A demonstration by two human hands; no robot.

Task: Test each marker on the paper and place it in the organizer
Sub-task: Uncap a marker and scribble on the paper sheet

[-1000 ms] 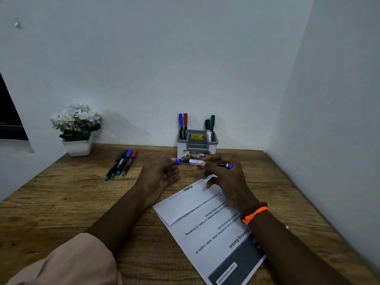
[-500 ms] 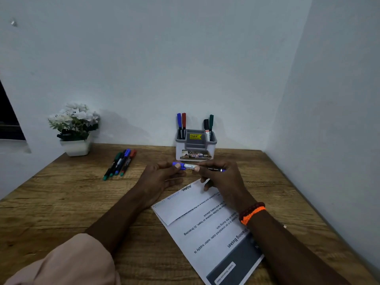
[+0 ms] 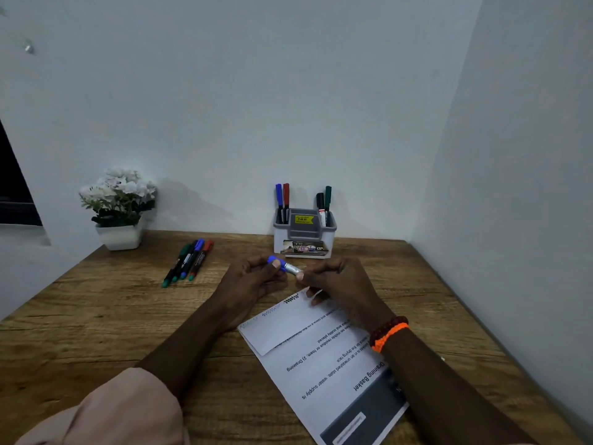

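Four markers (image 3: 301, 200) already stand in the organizer (image 3: 304, 234); four more (image 3: 187, 261) wait on the desk (image 3: 96, 316); both hands' fingers, left hand (image 3: 253, 282) and right hand (image 3: 340, 284), pinch the blue marker (image 3: 284, 265) above the paper (image 3: 321, 354).

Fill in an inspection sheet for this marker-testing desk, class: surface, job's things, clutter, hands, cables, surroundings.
Surface: wooden desk, grain visible.
Job's things: blue marker held between both hands above the paper, which bears scribbles at its far edge; organizer holds four upright markers; four loose markers lie left.
Clutter: potted white flowers at the back left.
Hands: left hand pinches the blue cap end; right hand grips the barrel.
Cables: nothing seen.
Surroundings: plain walls behind and right; dark opening at far left.
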